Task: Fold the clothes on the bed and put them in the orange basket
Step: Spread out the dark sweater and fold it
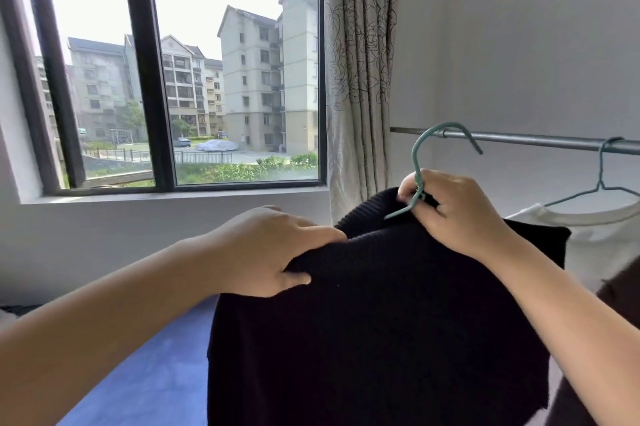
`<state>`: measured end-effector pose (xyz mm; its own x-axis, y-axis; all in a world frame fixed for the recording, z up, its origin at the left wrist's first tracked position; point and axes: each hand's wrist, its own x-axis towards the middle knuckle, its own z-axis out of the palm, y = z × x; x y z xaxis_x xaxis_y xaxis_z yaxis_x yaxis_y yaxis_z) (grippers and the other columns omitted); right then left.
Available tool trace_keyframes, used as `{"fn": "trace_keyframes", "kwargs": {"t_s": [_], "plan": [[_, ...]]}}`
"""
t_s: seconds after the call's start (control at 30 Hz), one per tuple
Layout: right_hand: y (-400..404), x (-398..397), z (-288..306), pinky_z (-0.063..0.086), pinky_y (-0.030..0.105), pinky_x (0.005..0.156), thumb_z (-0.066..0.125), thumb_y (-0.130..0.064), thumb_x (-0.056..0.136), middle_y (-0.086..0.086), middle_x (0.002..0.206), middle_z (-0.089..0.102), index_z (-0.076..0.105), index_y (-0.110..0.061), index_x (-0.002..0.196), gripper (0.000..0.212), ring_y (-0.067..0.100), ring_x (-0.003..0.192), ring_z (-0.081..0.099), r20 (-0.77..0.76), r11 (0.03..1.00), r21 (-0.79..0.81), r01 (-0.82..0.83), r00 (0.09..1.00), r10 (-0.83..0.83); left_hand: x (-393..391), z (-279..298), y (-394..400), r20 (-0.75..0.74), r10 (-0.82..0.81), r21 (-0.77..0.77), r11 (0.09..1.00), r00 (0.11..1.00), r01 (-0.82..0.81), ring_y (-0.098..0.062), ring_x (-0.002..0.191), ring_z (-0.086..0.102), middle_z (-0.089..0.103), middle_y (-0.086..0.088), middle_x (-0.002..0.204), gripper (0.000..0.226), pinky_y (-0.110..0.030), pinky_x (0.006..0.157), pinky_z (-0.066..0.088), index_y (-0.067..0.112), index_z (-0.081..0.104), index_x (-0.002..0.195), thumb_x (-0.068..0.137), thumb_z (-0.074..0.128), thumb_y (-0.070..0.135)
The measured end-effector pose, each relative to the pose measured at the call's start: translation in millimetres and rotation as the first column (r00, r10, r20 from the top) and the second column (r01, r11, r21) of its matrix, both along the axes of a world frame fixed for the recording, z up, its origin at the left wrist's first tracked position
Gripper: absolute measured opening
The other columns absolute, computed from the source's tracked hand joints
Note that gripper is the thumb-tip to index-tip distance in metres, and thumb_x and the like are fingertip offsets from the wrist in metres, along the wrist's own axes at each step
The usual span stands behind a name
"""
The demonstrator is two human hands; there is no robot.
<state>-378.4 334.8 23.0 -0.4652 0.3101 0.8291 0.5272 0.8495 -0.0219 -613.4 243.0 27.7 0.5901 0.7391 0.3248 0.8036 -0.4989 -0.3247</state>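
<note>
Both hands are on one black knitted sweater [381, 304], held up in front of the rail [540, 139] beside the curtain [360, 79]. The left hand [273, 252] has its fingers and thumb curled round a fold of the knit at the shoulder. The right hand [453, 214] pinches the neck of a teal hanger [420, 179] together with the ribbed collar; the hook arches over the rail end, though whether it rests on the rail or hangs just in front cannot be told.

By the look of it, the step in hand is getting the sweater off its hanger, so folding has not begun. The next move likely calls for slipping the hanger arms out through the collar while the left hand keeps the knit from dragging (ribbed necks tend to catch), then laying the sweater flat on the blue bed cover [152, 373] below.

The orange basket is nowhere in view. The sweater's hem and sleeves run off the bottom edge. A white top [588, 235] on a second hanger [604, 179] is cut off at the right, and a dark brown shape at the lower right corner is too partial to name.
</note>
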Motion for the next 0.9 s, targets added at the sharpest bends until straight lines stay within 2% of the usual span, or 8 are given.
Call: {"fn": "trace_keyframes", "kwargs": {"t_s": [0.13, 0.23, 0.33, 0.4, 0.5, 0.57, 0.67, 0.9], "plan": [[0.6, -7.5, 1.8, 0.04, 0.006, 0.071, 0.058, -0.007, 0.074, -0.012, 0.074, 0.058, 0.064, -0.007, 0.076, 0.007, 0.008, 0.079, 0.054, -0.047, 1.0, -0.003, -0.026, 0.999, 0.026, -8.7, -11.0, 5.0, 0.0, -0.068, 0.252, 0.965, 0.998, 0.066, -0.004, 0.063, 0.06, 0.062, 0.017, 0.065, 0.039, -0.019, 0.069, 0.038, 0.032, 0.041, 0.11, 0.075, 0.043, 0.049], [0.2, -10.5, 4.1, 0.042, 0.011, 0.068, 0.062, -0.001, 0.076, -0.009, 0.08, 0.058, 0.063, -0.007, 0.083, 0.008, 0.006, 0.08, 0.055, 0.035, 0.999, 0.043, 0.009, 0.999, -0.011, -3.5, -20.9, 1.4, 0.324, -0.012, 0.02, 1.0, 0.946, 0.006, -0.018, 0.076, 0.062, 0.066, 0.005, 0.081, 0.04, -0.015, 0.068, 0.038, 0.037, 0.03, 0.104, 0.07, 0.052, 0.036], [-9.1, -14.1, 12.7, 0.039, 0.027, 0.094, 0.055, -0.009, 0.089, -0.001, 0.114, 0.055, 0.055, -0.009, 0.111, 0.021, 0.015, 0.114, 0.047, 0.248, 0.962, -0.17, 0.215, 0.954, -0.17, 4.9, -32.2, 2.4, 0.509, 0.044, -0.01, 0.999, 0.86, -0.046, -0.025, 0.076, 0.061, 0.065, -0.003, 0.085, 0.038, -0.029, 0.065, 0.045, 0.036, 0.032, 0.109, 0.073, 0.045, 0.033], [-14.8, -12.9, 21.9, 0.035, 0.027, 0.093, 0.046, -0.02, 0.095, 0.0, 0.122, 0.048, 0.048, -0.012, 0.116, 0.023, 0.017, 0.117, 0.042, 0.49, 0.835, -0.251, 0.49, 0.808, -0.327, 11.8, -32.1, 3.5, 0.545, 0.065, -0.023, 0.998, 0.836, -0.063, -0.027, 0.077, 0.061, 0.066, -0.006, 0.085, 0.037, -0.033, 0.068, 0.047, 0.022, 0.044, 0.118, 0.083, 0.053, 0.025], [-37.4, -15.2, 31.2, 0.037, 0.025, 0.062, 0.043, -0.029, 0.095, -0.003, 0.086, 0.049, 0.047, -0.016, 0.078, 0.022, 0.014, 0.074, 0.047, 0.716, 0.705, -0.067, 0.706, 0.527, -0.459, 18.9, -30.4, 7.5, 0.482, 0.107, -0.026, 0.994, 0.87, -0.108, -0.025, 0.082, 0.061, 0.066, -0.005, 0.091, 0.037, -0.033, 0.072, 0.047, 0.018, 0.046, 0.121, 0.085, 0.056, 0.015], [-50.5, -16.1, 36.9, 0.036, 0.02, 0.056, 0.045, -0.028, 0.094, -0.005, 0.082, 0.05, 0.048, -0.017, 0.074, 0.023, 0.012, 0.069, 0.047, 0.623, 0.802, 0.027, 0.597, 0.618, -0.48, 23.0, -31.6, 7.6, 0.426, 0.115, -0.023, 0.993, 0.897, -0.116, -0.024, 0.081, 0.061, 0.066, -0.003, 0.09, 0.036, -0.032, 0.071, 0.048, 0.02, 0.046, 0.121, 0.086, 0.055, 0.016], [-56.1, -16.5, 37.6, 0.039, 0.008, 0.072, 0.044, -0.013, 0.096, -0.018, 0.089, 0.05, 0.065, -0.018, 0.096, 0.022, 0.0, 0.08, 0.049, 0.526, 0.967, -0.148, 0.208, 0.844, -0.101, 26.4, -36.1, 5.5, 0.39, 0.103, -0.005, 0.994, 0.915, -0.11, -0.023, 0.078, 0.061, 0.065, -0.001, 0.087, 0.032, -0.035, 0.071, 0.048, 0.022, 0.046, 0.118, 0.087, 0.052, 0.02], [-31.5, -33.1, 1.8, 0.042, 0.018, 0.075, 0.05, -0.019, 0.091, -0.01, 0.088, 0.051, 0.059, -0.014, 0.092, 0.01, 0.005, 0.08, 0.049, 0.726, 0.93, -0.315, 0.191, 0.68, 0.106, 19.7, -42.7, -9.1, 0.377, 0.153, -0.004, 0.986, 0.914, -0.164, -0.02, 0.085, 0.059, 0.063, 0.003, 0.095, 0.034, -0.03, 0.069, 0.044, 0.026, 0.04, 0.118, 0.086, 0.05, 0.019]]}}
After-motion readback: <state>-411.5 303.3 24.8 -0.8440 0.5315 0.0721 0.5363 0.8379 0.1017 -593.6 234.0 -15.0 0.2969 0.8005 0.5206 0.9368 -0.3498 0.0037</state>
